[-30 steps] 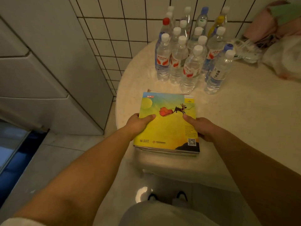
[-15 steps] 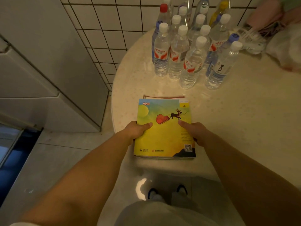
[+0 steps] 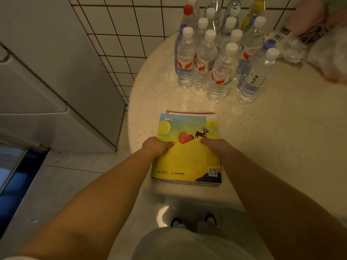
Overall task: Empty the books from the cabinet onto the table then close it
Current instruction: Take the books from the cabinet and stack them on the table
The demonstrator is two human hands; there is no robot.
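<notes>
A thin stack of books [image 3: 187, 158], topped by a yellow cover with a red sleigh and a reindeer, lies near the front edge of the round cream table [image 3: 281, 147]. My left hand [image 3: 157, 147] grips the stack's left edge with the thumb on the cover. My right hand [image 3: 216, 146] holds the right edge the same way. A red-edged book peeks out from under the stack's far end. The grey cabinet [image 3: 56, 91] stands to the left; whether its doors are open cannot be made out from here.
Several clear water bottles [image 3: 216, 62] are clustered at the back of the table against the white tiled wall. A plastic bag and pink cloth [image 3: 328, 53] sit at the back right. Tiled floor and my shoes [image 3: 193, 221] show below the table edge.
Both hands have pushed the stack a little further onto the table, and the view has tilted down and closer. The grip is unchanged.
</notes>
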